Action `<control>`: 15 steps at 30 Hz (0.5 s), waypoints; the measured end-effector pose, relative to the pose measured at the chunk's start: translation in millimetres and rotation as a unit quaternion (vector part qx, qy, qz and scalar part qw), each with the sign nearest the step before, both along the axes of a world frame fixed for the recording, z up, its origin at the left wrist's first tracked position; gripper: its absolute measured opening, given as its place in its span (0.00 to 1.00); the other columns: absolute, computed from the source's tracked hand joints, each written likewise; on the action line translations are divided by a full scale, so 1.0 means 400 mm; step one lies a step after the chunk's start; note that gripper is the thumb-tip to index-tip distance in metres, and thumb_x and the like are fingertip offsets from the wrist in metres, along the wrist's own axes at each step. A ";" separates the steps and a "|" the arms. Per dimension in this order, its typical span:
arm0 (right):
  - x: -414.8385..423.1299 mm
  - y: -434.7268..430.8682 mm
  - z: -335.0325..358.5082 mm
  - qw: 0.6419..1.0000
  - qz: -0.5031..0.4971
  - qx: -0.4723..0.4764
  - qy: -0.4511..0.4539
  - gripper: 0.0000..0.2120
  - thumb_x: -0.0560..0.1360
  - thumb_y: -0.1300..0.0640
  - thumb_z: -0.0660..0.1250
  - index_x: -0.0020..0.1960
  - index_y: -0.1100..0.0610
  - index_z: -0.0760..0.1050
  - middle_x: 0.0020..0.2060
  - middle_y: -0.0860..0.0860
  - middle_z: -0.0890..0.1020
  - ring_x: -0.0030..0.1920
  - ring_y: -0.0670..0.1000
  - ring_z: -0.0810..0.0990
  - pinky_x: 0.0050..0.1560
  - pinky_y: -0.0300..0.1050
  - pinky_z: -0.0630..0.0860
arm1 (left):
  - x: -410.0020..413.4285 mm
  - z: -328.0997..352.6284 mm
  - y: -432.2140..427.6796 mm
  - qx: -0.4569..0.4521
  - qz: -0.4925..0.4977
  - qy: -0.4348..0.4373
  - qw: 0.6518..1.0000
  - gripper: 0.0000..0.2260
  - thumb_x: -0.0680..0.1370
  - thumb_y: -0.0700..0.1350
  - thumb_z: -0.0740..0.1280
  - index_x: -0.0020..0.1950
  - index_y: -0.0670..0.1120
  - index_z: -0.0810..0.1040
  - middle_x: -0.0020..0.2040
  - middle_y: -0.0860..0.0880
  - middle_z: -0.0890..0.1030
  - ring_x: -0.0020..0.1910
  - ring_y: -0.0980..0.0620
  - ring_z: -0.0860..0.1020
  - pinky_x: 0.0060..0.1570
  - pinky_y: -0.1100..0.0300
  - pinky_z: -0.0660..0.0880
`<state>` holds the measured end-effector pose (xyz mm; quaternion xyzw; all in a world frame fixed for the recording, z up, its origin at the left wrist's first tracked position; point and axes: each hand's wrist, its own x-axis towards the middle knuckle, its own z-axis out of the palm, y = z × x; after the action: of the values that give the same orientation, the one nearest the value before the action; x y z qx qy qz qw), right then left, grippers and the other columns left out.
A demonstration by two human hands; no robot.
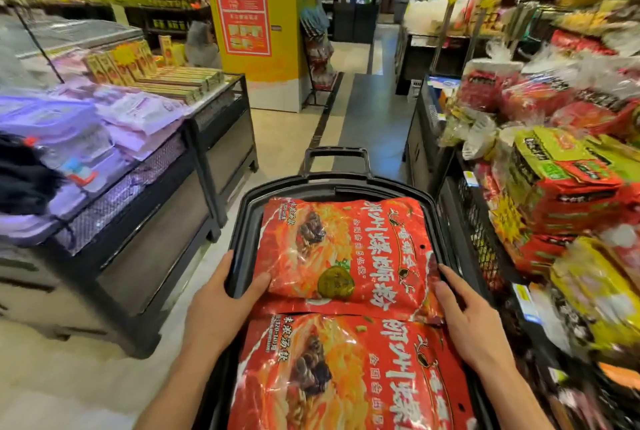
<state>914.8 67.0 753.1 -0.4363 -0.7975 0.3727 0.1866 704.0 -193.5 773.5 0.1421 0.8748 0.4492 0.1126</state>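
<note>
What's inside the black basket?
The black basket holds the far red bag and the near red bag. Anything underneath them is covered.

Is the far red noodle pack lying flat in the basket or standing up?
Lying flat: the far red pack rests face up inside the black basket, its printed front showing.

Yellow pillar (pixel 263 14) ahead — purple packs (pixel 69 124) left, red-green packets (pixel 568 180) right.
</note>
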 end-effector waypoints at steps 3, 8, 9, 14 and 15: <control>-0.166 0.103 -0.013 1.000 -0.026 -0.002 -0.013 0.23 0.78 0.38 0.60 0.72 0.39 0.69 0.48 0.61 0.85 0.36 0.50 0.76 0.43 0.48 0.73 | -0.198 -0.023 0.130 0.011 -0.035 0.003 0.999 0.49 0.65 0.79 0.63 0.80 0.56 0.61 0.74 0.48 0.72 0.70 0.46 0.73 0.63 0.50 0.70; -0.418 0.262 0.006 0.997 -0.065 -0.007 -0.030 0.25 0.77 0.35 0.59 0.73 0.37 0.66 0.36 0.49 0.81 0.37 0.48 0.80 0.43 0.49 0.78 | -0.491 0.000 0.343 0.004 -0.071 0.005 0.997 0.40 0.71 0.68 0.67 0.79 0.56 0.61 0.70 0.47 0.76 0.66 0.44 0.76 0.51 0.55 0.69; -0.465 0.296 0.014 0.997 -0.067 -0.002 -0.030 0.25 0.77 0.35 0.59 0.74 0.37 0.66 0.36 0.49 0.81 0.37 0.48 0.80 0.42 0.49 0.77 | -0.546 0.008 0.385 0.004 -0.078 0.002 0.997 0.38 0.72 0.65 0.68 0.79 0.56 0.62 0.70 0.47 0.76 0.66 0.44 0.76 0.51 0.56 0.69; -0.695 0.475 0.041 0.996 -0.082 0.017 -0.025 0.25 0.78 0.37 0.60 0.74 0.39 0.67 0.45 0.54 0.84 0.41 0.50 0.79 0.42 0.48 0.72 | -0.807 0.025 0.584 0.009 -0.092 -0.002 0.996 0.45 0.67 0.69 0.66 0.80 0.56 0.60 0.74 0.47 0.72 0.70 0.44 0.73 0.64 0.49 0.71; -0.739 0.515 0.040 0.996 -0.082 0.019 -0.026 0.25 0.78 0.37 0.60 0.74 0.39 0.67 0.48 0.56 0.84 0.41 0.50 0.78 0.43 0.48 0.72 | -0.855 0.025 0.625 0.006 -0.093 0.001 0.996 0.45 0.67 0.69 0.66 0.80 0.56 0.60 0.74 0.47 0.73 0.69 0.43 0.74 0.63 0.48 0.71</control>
<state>619.1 273.0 769.0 -0.5060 -0.7704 0.3296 0.2044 362.0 56.6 783.6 0.2233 0.8554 0.4417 0.1525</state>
